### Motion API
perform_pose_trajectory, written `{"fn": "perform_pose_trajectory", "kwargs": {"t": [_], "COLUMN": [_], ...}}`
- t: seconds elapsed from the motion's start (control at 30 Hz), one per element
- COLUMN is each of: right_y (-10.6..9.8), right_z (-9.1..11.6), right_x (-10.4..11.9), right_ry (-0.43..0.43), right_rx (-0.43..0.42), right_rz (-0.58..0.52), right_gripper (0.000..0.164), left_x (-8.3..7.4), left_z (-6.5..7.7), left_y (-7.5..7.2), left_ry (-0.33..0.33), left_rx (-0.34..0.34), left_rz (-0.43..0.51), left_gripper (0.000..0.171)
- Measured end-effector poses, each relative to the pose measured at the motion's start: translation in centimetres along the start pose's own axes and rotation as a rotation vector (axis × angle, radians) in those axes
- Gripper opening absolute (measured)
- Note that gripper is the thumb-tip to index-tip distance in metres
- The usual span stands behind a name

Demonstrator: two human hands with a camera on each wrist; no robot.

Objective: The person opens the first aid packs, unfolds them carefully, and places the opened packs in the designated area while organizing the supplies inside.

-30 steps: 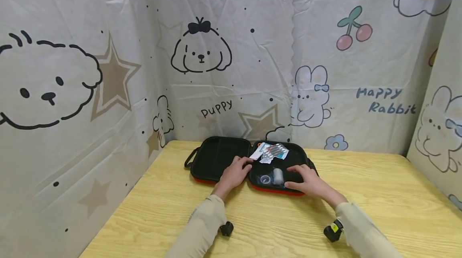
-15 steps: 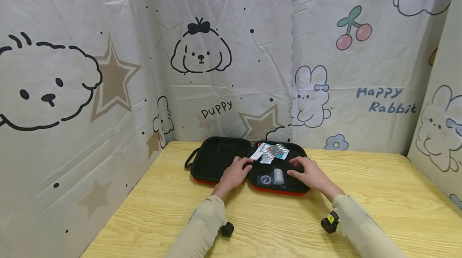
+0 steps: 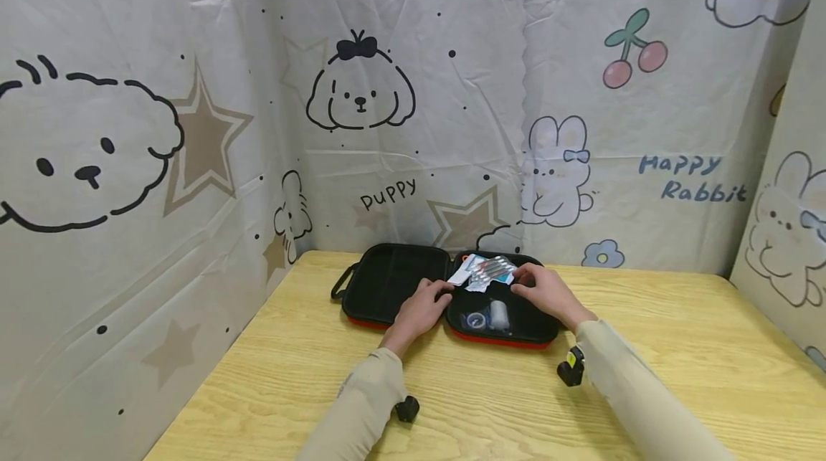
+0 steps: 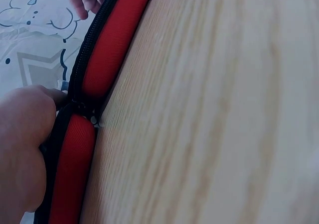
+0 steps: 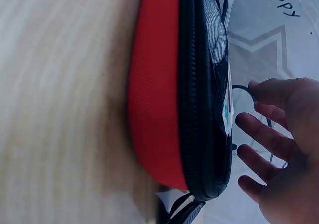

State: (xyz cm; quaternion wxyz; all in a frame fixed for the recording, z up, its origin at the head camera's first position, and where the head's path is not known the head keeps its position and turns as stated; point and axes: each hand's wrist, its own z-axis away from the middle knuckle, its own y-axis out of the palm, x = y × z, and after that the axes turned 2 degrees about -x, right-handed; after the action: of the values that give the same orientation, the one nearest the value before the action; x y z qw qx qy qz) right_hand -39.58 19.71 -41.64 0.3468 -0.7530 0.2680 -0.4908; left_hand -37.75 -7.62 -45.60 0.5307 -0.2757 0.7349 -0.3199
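A black zip case [image 3: 387, 282] with red sides lies unfolded on the table, its two halves side by side. My left hand [image 3: 421, 312] rests at the fold between the halves; in the left wrist view, its fingers [image 4: 42, 97] are at the zip edge. Over the right half is my right hand [image 3: 548, 295], fingertips close to the flat swab packets [image 3: 493, 272] at the back. In the right wrist view its fingers [image 5: 264, 134] are spread with nothing held. Nearer the front of that half lie a white bandage roll [image 3: 499, 315] and a tape roll [image 3: 476, 320] in clear wrapping.
A strap handle [image 3: 342, 283] sticks out at the case's left end. Behind the wooden table [image 3: 484, 404] hangs a cartoon-printed cloth [image 3: 400, 160], which also runs along the left and right sides.
My right hand has moved back and slightly left, from beside the bandage roll to the swab packets. My left hand has stayed at the fold, and the case has not shifted.
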Motion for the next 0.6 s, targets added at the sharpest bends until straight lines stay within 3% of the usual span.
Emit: {"fn": "perform_pose_trajectory", "kwargs": {"t": [0.37,0.6], "right_y": [-0.8,-0.3], "right_z": [-3.1,-4.5], "right_x": [-1.0,-1.5], "right_ry": [0.027,0.035], "right_rx": [0.037,0.066], "right_rz": [0.001,0.006], "right_gripper": [0.036,0.042], "left_x": [0.1,0.4], "left_z": [-0.3,-0.2], "left_y": [0.2,-0.1], "left_ry": [0.003,0.001], "left_rx": [0.013,0.008], "left_rz": [0.006,-0.002], "left_gripper": [0.029,0.029]}}
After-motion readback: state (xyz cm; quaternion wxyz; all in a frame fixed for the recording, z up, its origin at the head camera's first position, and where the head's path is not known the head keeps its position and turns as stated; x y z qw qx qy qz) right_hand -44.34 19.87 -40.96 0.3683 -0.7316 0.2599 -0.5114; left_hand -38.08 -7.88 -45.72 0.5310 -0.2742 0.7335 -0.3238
